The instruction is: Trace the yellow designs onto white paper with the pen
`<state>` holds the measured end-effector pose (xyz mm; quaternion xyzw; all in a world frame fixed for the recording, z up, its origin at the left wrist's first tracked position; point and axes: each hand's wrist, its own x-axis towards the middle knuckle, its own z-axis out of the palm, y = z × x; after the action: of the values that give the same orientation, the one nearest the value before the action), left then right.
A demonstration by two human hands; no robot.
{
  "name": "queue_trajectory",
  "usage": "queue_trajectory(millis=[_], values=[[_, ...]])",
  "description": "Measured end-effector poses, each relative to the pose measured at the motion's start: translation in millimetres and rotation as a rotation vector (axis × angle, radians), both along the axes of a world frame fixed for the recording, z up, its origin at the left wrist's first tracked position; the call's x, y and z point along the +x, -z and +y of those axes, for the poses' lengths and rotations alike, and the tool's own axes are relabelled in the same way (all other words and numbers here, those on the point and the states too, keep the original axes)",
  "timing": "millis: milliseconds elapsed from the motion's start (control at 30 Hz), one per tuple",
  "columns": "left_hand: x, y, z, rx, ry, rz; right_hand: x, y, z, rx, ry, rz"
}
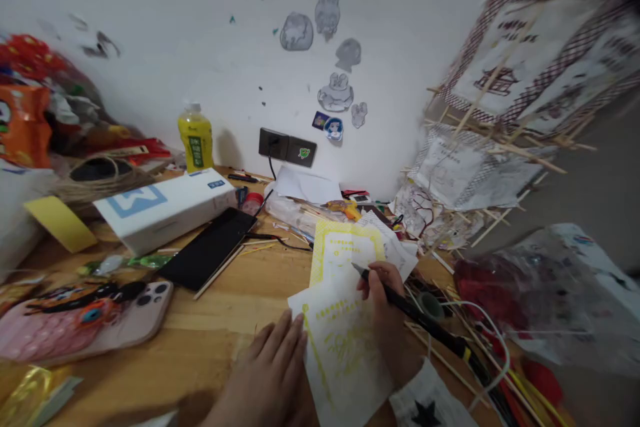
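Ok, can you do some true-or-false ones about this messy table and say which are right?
1. The yellow plastic bottle with a white cap stands behind the long white box. True.
2. The left hand squeezes that bottle. False: the left hand lies palm down at the left edge of the white paper sheet with yellow marks.
3. The right hand holds a black pen-shaped tool. True.
4. The pink-cased phone sits on that box. False: the phone lies on the light-brown wooden table.

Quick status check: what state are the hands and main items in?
Bare left hand, palm down.
Black pen-shaped tool, held, tip contact unclear.
Bare right hand, gripping that tool.
White paper sheet with yellow drawings, lying flat.
Yellow translucent plastic bottle, upright, capped.
White rectangular cardboard box, closed.
Black rectangular wall socket, plug inserted.
Pink smartphone, camera side up.
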<state>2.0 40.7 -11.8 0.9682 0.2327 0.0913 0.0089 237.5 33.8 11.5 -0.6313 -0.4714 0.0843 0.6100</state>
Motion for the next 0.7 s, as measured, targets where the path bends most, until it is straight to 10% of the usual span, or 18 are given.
queue_trajectory(millis=[333, 567, 700], values=[[2, -17.0, 13, 0.202, -0.288, 0.032, 31, -4, -28, 0.130, 0.136, 0.063], [49, 16.0, -45, 0.466, 0.280, -0.126, 17, -3, -30, 0.119, 0.072, 0.143], [80, 21.7, -61, 0.374, 0.332, -0.106, 15, 4, -29, 0.096, 0.025, 0.132]])
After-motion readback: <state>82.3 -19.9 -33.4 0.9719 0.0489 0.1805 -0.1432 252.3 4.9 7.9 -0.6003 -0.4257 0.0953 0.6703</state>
